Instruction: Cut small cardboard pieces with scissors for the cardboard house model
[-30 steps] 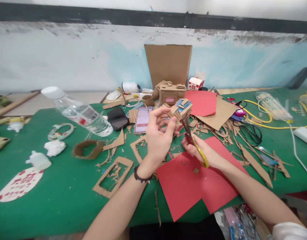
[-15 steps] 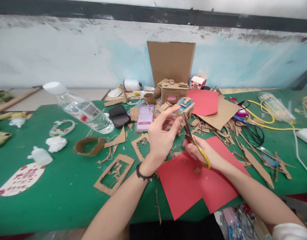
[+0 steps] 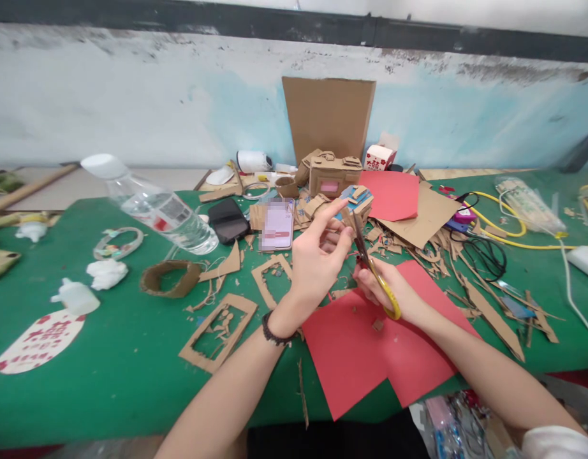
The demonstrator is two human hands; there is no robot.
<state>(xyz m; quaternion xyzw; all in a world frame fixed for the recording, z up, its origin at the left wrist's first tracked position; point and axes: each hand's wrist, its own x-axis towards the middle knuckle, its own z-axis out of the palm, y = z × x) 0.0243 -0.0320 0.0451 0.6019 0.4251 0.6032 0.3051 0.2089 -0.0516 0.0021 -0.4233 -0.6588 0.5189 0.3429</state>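
Scissors (image 3: 373,271) at frame centre, yellow handles gripped in right hand (image 3: 394,294), blades angled up. Left hand (image 3: 316,268) raised just left, fingers (image 3: 344,241) pinched beside the blades over red paper (image 3: 370,344).

Water bottle (image 3: 153,207), black phone (image 3: 228,220), cardboard ring (image 3: 170,278) w/ scraps on green table (image 3: 107,370).

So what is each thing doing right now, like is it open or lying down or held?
Yellow-handled scissors: held in right hand, blades nearly closed.
Left hand: pinching a small cardboard piece, barely visible.
Clear plastic water bottle: capped, tilted.
Black phone: lying flat, screen dark.
Red paper sheet: flat on green table.
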